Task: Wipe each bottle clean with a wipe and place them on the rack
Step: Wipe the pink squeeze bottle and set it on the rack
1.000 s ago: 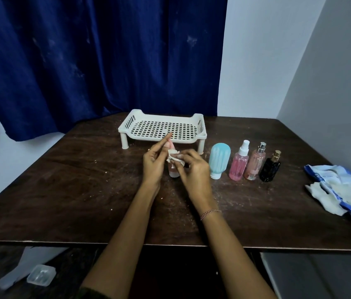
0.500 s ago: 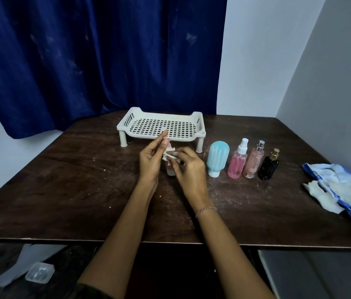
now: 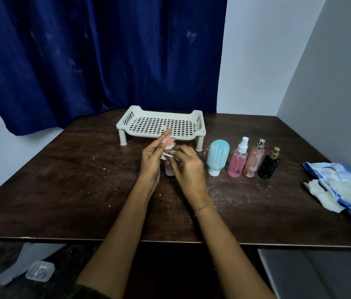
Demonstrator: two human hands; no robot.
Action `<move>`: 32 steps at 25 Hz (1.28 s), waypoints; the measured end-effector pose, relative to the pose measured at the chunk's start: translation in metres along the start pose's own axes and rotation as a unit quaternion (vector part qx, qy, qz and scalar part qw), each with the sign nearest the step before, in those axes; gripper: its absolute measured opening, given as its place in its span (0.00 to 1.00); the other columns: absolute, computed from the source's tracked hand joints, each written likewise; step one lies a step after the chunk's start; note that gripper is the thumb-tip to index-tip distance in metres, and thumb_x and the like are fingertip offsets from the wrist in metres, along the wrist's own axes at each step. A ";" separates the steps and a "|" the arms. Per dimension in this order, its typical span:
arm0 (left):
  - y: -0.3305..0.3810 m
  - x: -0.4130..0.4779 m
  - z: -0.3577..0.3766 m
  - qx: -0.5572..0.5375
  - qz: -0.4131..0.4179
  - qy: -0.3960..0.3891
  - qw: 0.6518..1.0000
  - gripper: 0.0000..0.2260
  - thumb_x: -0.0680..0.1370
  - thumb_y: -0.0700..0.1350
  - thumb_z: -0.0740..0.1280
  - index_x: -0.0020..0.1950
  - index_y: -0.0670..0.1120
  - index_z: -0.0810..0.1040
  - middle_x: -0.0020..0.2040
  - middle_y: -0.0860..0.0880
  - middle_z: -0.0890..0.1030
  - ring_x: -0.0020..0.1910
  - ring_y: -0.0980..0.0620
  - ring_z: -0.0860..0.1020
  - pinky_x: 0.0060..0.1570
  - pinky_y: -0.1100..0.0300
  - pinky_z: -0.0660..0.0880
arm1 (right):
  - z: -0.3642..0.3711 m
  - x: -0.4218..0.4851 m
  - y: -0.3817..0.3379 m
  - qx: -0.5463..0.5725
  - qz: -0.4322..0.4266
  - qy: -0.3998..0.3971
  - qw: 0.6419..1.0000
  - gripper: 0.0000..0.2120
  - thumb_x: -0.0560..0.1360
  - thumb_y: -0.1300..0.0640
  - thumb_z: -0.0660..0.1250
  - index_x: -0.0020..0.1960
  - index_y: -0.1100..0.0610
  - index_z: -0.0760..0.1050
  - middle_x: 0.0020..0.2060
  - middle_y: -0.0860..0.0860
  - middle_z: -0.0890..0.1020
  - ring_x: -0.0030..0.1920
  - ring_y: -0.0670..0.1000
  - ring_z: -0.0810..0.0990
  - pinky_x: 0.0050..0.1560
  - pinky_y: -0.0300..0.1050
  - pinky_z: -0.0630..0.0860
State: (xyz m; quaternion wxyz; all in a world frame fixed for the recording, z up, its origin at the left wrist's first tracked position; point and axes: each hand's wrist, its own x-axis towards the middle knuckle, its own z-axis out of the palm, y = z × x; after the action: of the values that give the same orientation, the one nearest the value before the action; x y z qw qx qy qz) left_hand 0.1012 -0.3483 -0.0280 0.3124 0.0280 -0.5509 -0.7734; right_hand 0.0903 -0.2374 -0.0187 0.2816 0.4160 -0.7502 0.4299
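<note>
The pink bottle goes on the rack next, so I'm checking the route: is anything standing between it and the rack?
Nothing visible does. The pink bottle, held between the left hand and right hand with the wipe, sits just in front of the rack, which holds nothing. The other bottles stand off to the right.

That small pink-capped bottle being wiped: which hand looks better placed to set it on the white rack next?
Probably the left hand. It grips the small pink-capped bottle, and its raised finger already overlaps the white perforated plastic rack's front edge. The right hand is busy pinching the white wipe against the bottle.
</note>
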 end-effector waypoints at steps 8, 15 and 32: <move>0.005 -0.006 0.003 -0.028 -0.004 -0.060 0.998 0.14 0.81 0.38 0.54 0.63 0.40 0.73 0.60 0.41 0.78 0.50 0.56 0.80 0.46 0.69 0.76 | -0.001 0.002 -0.001 0.034 0.011 0.021 0.999 0.10 0.74 0.62 0.64 0.53 0.64 0.78 0.50 0.55 0.79 0.52 0.50 0.76 0.55 0.36 0.72; 0.010 -0.010 0.006 -0.069 -0.018 -0.088 0.994 0.14 0.81 0.37 0.53 0.63 0.41 0.73 0.60 0.44 0.78 0.57 0.54 0.78 0.55 0.64 0.75 | 0.000 0.011 0.003 0.035 0.066 0.092 0.993 0.08 0.73 0.63 0.65 0.51 0.63 0.79 0.47 0.53 0.79 0.49 0.49 0.76 0.54 0.37 0.72; 0.000 -0.004 0.001 0.028 0.057 -0.039 0.997 0.08 0.80 0.38 0.58 0.50 0.45 0.75 0.50 0.47 0.79 0.50 0.55 0.78 0.53 0.62 0.75 | 0.006 0.010 0.008 0.074 0.087 0.091 0.989 0.15 0.69 0.73 0.62 0.52 0.62 0.79 0.52 0.53 0.80 0.54 0.48 0.76 0.60 0.36 0.70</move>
State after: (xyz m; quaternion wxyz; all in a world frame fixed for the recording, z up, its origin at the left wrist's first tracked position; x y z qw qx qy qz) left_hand 0.1044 -0.3454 -0.0291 0.3334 -0.0256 -0.5846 -0.7392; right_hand 0.0781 -0.2440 -0.0166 0.2782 0.3278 -0.7212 0.5432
